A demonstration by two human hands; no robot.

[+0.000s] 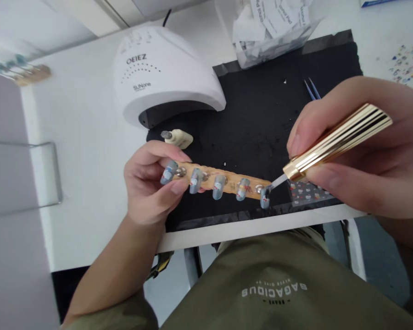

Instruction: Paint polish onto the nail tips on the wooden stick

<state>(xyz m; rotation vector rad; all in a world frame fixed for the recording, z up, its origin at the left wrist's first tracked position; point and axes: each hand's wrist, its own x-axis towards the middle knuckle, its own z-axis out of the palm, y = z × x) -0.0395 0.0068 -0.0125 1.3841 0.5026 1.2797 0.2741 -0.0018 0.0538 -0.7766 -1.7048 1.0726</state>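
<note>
My left hand (154,183) is closed on the left end of a wooden nail display stand (213,173), thumb in front and fingers behind. Several blue-grey press-on nails with small decals sit along it on metal mounts, among them a middle nail (219,187). Between the thumb and fingers of my right hand (358,151) is a nail polish brush with a shiny gold cap handle (337,142). Its bristle tip touches the rightmost nail (265,199). Behind my left hand an uncapped cream polish bottle (179,138) lies tilted on the black mat.
A white nail lamp (165,73) stands at the back left of the black mat (254,114). Behind it is a clear bin (271,50) of alcohol pads. Blue tweezers (311,89) and a decal sheet (308,192) lie near my right hand. Small gems (408,64) are scattered far right.
</note>
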